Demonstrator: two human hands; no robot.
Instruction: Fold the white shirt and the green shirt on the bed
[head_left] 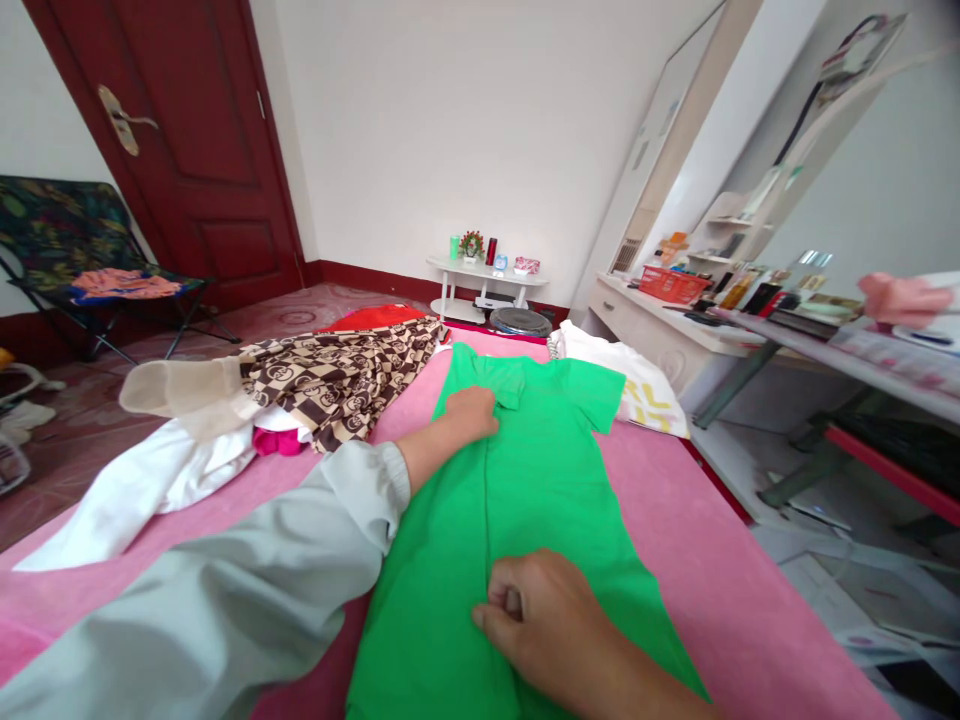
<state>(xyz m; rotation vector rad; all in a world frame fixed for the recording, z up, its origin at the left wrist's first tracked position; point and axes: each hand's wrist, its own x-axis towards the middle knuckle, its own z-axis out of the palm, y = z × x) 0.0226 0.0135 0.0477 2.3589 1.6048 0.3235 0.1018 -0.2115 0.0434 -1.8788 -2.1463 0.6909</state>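
Observation:
A bright green garment (555,470) lies flat and lengthwise on a pink bed cover (675,540), folded in along its left side. My left hand (469,412) reaches far forward and rests near the garment's collar, fingers curled down onto the cloth. My right hand (536,610) sits close to me on the lower part of the garment, fingers curled into a loose fist that presses or pinches the green fabric.
A pile of clothes lies at the left of the bed: a brown patterned piece (337,375), white cloth (142,480), a red item (371,318). A white printed garment (637,385) lies at the far right. A cluttered desk (750,320) stands right, a folding chair (75,250) left.

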